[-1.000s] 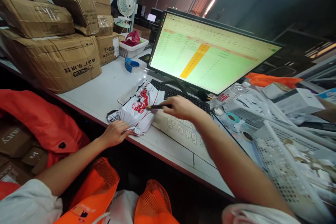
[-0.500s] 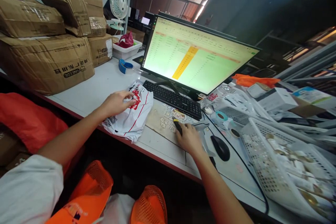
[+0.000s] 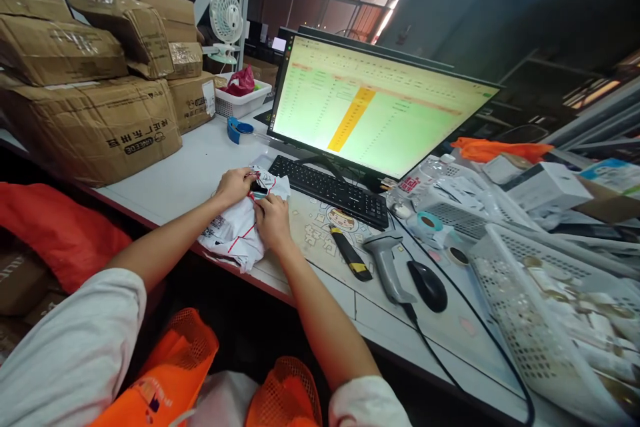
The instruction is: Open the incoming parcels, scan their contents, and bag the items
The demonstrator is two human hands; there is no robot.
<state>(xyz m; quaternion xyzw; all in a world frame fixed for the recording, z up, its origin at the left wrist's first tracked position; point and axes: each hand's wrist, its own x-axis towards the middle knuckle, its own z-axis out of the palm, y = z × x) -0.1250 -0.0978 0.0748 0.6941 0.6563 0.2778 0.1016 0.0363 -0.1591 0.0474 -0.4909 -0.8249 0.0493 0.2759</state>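
Note:
A white plastic mailing bag (image 3: 235, 230) with red and black print lies at the desk's front edge. Its upper face is torn open, and something dark shows in the gap. My left hand (image 3: 236, 187) is closed on the bag's film at the left of the opening. On the other side, my right hand (image 3: 273, 219) grips the film with bent fingers. A black and yellow utility knife (image 3: 351, 253) lies on the printed desk mat (image 3: 310, 227), right of the bag. Beside the knife rests a grey barcode scanner (image 3: 390, 270).
Behind the bag stand a black keyboard (image 3: 330, 190) and a lit monitor (image 3: 385, 107). A mouse (image 3: 427, 285) and a full white basket (image 3: 520, 327) are on the right. Cardboard boxes (image 3: 100, 127) are stacked left, near a blue tape dispenser (image 3: 240, 130).
My right hand has let go of the utility knife, leaving it on the mat, and moved left onto the bag. Both hands now pull at the bag, which has a gap in it.

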